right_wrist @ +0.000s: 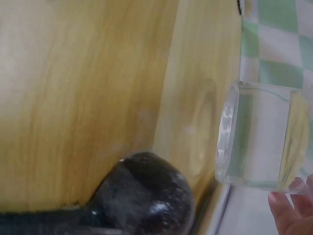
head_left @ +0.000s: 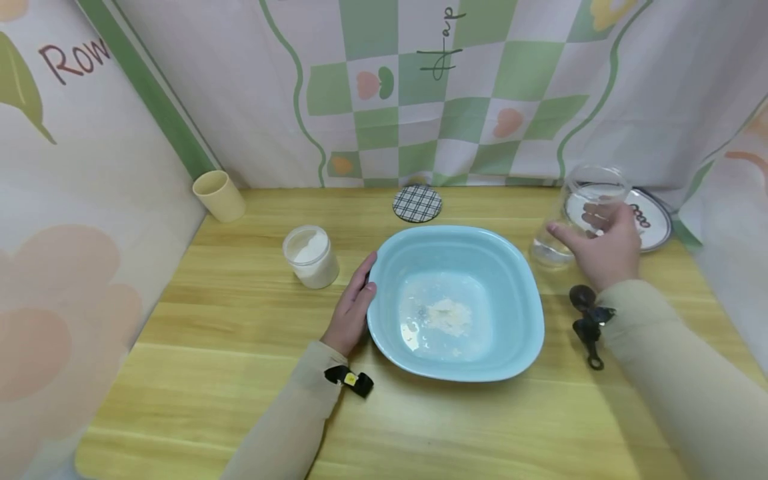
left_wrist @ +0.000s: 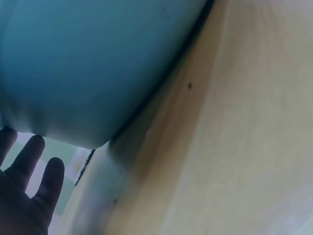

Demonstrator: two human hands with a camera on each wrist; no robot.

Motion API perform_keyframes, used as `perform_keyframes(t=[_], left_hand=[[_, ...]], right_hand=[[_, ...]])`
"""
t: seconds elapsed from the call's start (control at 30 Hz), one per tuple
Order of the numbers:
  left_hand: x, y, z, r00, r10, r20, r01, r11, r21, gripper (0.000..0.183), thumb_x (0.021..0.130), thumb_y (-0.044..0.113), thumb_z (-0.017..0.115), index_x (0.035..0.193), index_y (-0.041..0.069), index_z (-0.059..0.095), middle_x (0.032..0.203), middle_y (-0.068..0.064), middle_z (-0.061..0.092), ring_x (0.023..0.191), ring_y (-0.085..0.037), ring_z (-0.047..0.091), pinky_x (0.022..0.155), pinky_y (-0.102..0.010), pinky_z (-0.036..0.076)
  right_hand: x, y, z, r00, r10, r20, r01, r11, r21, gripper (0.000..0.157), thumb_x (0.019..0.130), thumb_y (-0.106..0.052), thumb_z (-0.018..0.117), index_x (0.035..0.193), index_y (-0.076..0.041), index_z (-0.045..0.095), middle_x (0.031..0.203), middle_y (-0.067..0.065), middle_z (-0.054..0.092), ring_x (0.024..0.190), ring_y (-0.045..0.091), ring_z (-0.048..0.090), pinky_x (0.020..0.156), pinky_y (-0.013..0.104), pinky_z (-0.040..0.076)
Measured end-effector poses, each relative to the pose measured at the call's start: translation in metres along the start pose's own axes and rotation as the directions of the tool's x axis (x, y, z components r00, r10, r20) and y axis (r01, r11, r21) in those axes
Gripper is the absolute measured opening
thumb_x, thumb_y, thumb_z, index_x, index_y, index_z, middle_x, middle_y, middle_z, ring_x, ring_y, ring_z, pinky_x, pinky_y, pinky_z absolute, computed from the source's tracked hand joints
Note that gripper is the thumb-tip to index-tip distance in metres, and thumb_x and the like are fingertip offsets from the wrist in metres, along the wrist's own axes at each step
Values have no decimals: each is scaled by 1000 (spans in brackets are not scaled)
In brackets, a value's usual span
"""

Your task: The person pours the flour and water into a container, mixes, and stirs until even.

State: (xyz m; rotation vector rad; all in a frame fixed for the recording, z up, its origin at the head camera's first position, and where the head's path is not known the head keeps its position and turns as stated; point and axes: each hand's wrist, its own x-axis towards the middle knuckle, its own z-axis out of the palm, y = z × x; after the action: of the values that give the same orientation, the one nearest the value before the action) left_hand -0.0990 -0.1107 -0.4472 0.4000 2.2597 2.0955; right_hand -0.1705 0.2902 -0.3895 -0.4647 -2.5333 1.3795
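Note:
A light-blue basin [head_left: 456,239] stands in the middle of the table with a small heap of white powder [head_left: 449,317] on its bottom. My left hand [head_left: 353,310] rests against the basin's left side, thumb near the rim; its straight, spread fingers [left_wrist: 51,183] show under the basin wall in the left wrist view. At the right, my right hand [head_left: 609,247] holds a clear glass [head_left: 555,243], thumb on one side and fingers on the other. Water shows in the glass [right_wrist: 264,137] in the right wrist view, its base apart from a ring-shaped mark on the wood.
Left of the basin stands a clear jar of white powder [head_left: 313,260]; a cream cup [head_left: 219,195] is at the back left corner. A checked coaster [head_left: 417,203] lies behind the basin. A patterned plate [head_left: 657,223] sits behind the right hand, black measuring spoons [head_left: 585,330] beneath the right wrist.

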Motion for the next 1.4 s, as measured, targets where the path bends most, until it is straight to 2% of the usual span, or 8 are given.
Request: perform_keyframes(t=[0.23,0.43,0.67,0.77,0.9,1.13,1.27,1.4], left_hand=[[1,-1,-1,1000,0,0,0,1000,3,50,109,20,35,159,22,30,163,7,27,149,-11,25,122,-30,22],[1,1,-1,1000,-2,7,2,1000,6,51,109,21,35,160,22,29,164,6,26,149,-13,25,122,-32,23],[1,-1,-1,1000,0,12,0,1000,7,50,110,26,32,160,22,28,164,7,26,149,-11,24,123,-31,21],[1,-1,-2,1000,3,13,-3,1000,3,50,111,28,31,160,22,27,164,6,26,150,-11,23,123,-32,20],[1,0,-2,1000,-10,14,10,1000,12,50,111,27,31,160,21,27,165,5,25,151,-13,21,124,-34,19],[1,1,-2,999,-35,15,34,999,27,51,111,18,28,161,11,23,166,-5,20,153,-19,16,125,-38,14],[1,1,-2,1000,-29,12,28,999,34,50,111,21,29,161,14,24,166,-2,21,152,-15,17,124,-34,16],[0,1,-1,1000,-11,10,11,999,31,50,111,27,31,160,20,26,165,6,24,151,-9,20,123,-29,18]], right_hand=[[9,6,6,999,37,6,-37,999,-25,101,77,-62,76,152,-14,30,155,13,38,141,30,38,115,48,38],[12,9,7,999,32,33,-31,999,-28,103,79,-61,75,154,-11,24,158,15,33,144,33,34,116,51,34],[11,12,4,996,48,71,-48,999,6,114,79,-58,77,160,-26,4,165,13,20,148,37,25,121,51,25],[6,12,1,997,39,71,-42,999,35,116,80,-53,78,160,-29,-1,165,11,17,149,33,23,122,48,24],[-3,14,-4,997,26,75,-32,996,83,109,84,-45,77,161,-30,1,165,8,17,149,27,24,122,45,26],[-22,16,-13,996,-7,86,0,997,83,104,88,-43,75,161,-28,3,163,14,22,146,29,30,121,43,28],[-37,16,-19,996,-18,91,13,998,56,102,89,-43,74,162,-26,4,162,15,24,145,32,32,121,42,28],[-55,18,-25,996,-32,89,29,999,29,97,91,-39,73,162,-23,9,161,16,28,144,28,34,121,40,28]])
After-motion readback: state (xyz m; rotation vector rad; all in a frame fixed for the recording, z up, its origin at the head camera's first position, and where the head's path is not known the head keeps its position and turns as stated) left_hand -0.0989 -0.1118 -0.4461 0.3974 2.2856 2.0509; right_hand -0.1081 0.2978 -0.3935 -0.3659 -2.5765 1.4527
